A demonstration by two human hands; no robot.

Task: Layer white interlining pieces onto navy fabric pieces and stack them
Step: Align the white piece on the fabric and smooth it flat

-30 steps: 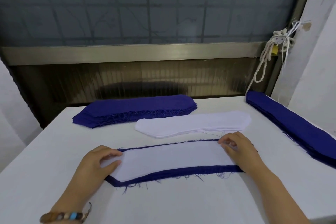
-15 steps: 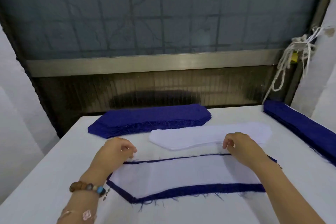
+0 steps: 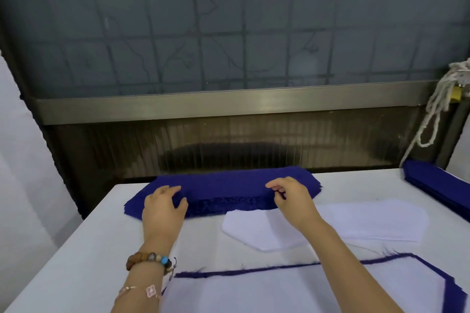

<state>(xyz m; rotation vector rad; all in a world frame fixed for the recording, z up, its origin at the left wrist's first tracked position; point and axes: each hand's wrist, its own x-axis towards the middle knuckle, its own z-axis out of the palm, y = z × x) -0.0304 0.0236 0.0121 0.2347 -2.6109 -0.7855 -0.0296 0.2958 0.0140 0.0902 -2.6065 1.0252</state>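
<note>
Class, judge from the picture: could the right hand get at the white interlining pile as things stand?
Probably yes. The right hand is at the navy stack's near edge. The white pile lies just nearer the person, partly under that wrist, with nothing on top of it.

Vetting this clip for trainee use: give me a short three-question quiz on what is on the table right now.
1. True or false: the flat white interlining piece nearest the camera lies on a navy fabric piece whose frayed edges show around it.
2. The left hand and right hand both reach to which pile? A) the flat white stack; B) the thick navy fabric stack at the table's far edge; C) the navy pile at the far right.
3. Fill in: the beaded bracelet sits on the ____ wrist.

Key: 1 true; 2 B; 3 left.
</note>
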